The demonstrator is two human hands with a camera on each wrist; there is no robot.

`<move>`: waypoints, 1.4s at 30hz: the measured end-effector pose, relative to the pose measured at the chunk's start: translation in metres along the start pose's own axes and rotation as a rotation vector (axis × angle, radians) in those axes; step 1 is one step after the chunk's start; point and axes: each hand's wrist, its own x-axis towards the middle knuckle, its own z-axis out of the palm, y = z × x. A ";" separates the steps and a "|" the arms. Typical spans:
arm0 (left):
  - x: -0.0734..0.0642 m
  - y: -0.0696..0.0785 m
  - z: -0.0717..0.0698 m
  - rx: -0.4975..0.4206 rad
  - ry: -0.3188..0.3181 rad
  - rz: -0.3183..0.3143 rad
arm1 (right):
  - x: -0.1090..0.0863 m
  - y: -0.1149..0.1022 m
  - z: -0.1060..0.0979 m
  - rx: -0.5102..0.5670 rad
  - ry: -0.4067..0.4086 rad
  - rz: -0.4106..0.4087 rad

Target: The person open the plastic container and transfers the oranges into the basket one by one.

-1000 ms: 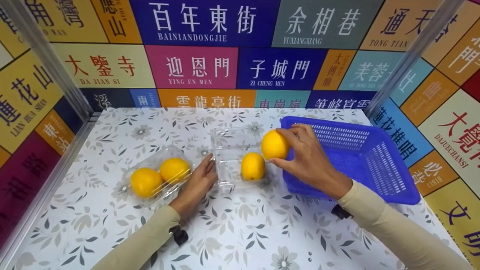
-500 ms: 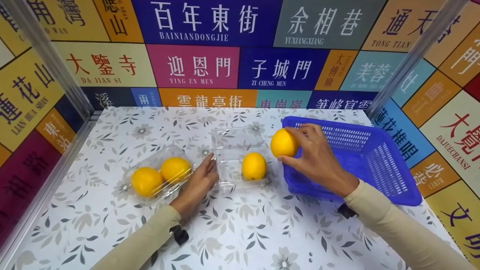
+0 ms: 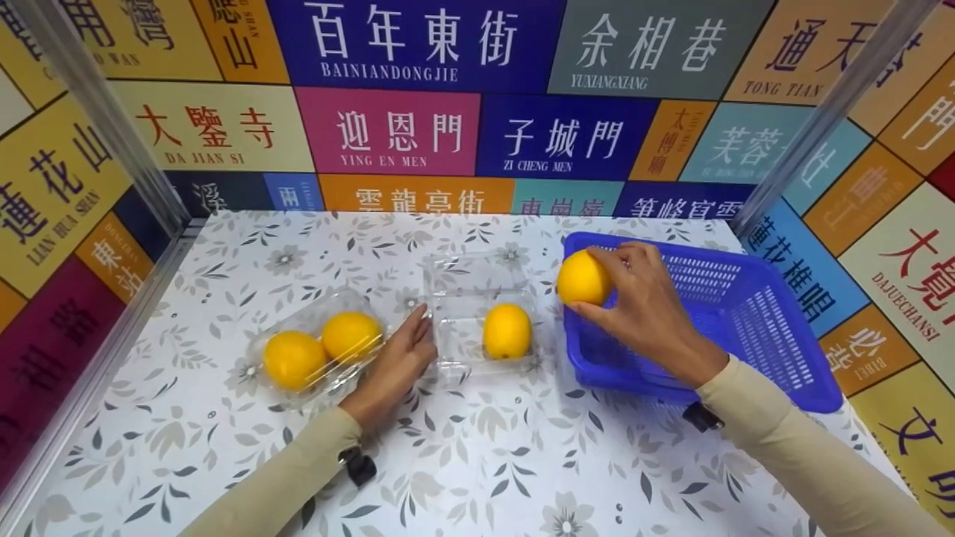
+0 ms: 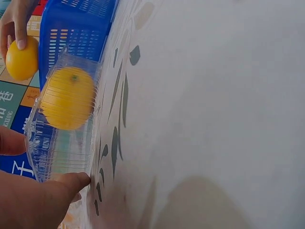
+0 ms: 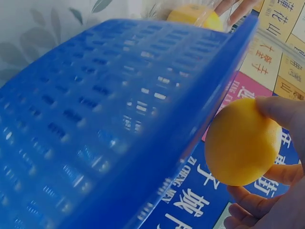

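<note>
My right hand pinches an orange between thumb and fingers, over the left rim of the blue plastic basket. The right wrist view has this orange held beside the basket wall. My left hand touches the left side of an open clear plastic clamshell box with fairly straight fingers. One orange lies in the right part of that box. In the left wrist view, thumb and fingers lie against the box's near end, with the orange behind its ribbed wall.
Left of my left hand stands another clear box with two oranges in it. A white tablecloth with grey leaves covers the table. Behind it rises a wall of coloured sign panels, with metal posts at both corners.
My right hand has carried its orange rightward, from beside the open box to over the basket's left rim. My left hand stays at the box.
</note>
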 end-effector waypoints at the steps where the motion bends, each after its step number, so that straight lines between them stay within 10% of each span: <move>1: 0.000 0.000 0.000 -0.001 -0.003 -0.005 | 0.000 0.002 -0.001 -0.005 -0.004 0.009; 42: -0.003 0.000 -0.003 -0.021 -0.017 -0.042 | 0.034 0.041 -0.014 0.001 -0.430 0.195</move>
